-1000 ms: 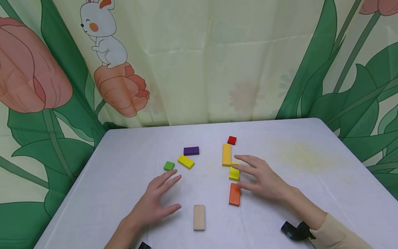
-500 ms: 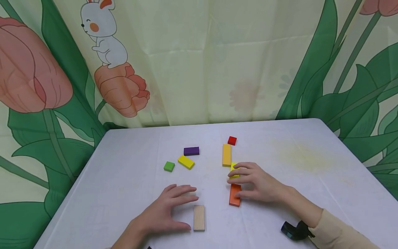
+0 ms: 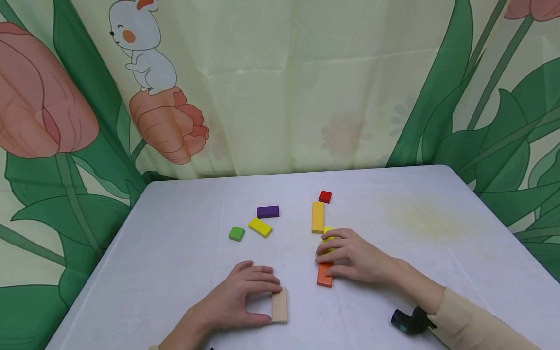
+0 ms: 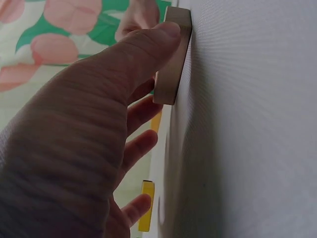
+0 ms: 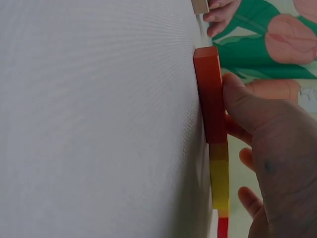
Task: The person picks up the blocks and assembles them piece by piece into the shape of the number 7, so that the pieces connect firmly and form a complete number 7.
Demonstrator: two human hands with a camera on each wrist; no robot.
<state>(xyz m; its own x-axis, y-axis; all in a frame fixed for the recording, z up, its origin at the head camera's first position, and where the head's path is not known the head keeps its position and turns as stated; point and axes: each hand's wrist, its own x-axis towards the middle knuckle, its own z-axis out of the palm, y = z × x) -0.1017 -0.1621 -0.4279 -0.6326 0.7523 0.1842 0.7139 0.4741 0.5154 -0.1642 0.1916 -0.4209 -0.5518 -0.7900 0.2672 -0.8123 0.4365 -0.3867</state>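
Note:
In the head view, my left hand is at the plain wooden block; thumb at its near left corner, index finger at its far end. The left wrist view shows the thumb over this block, which lies on the cloth. My right hand holds the orange block, with the thumb on its right side and the index finger by its far left corner. Under the right fingers, a yellow block is partly hidden. In the right wrist view the orange block lies flat, its end close to the yellow block.
Beyond the right hand lie an amber block and a small red block. Farther left are a purple block, another yellow block and a green block. All rest on a white-covered table before a printed curtain.
My left hand has come down and right from near the green block to the wooden block. My right hand has dropped onto the orange block, which has shifted slightly left.

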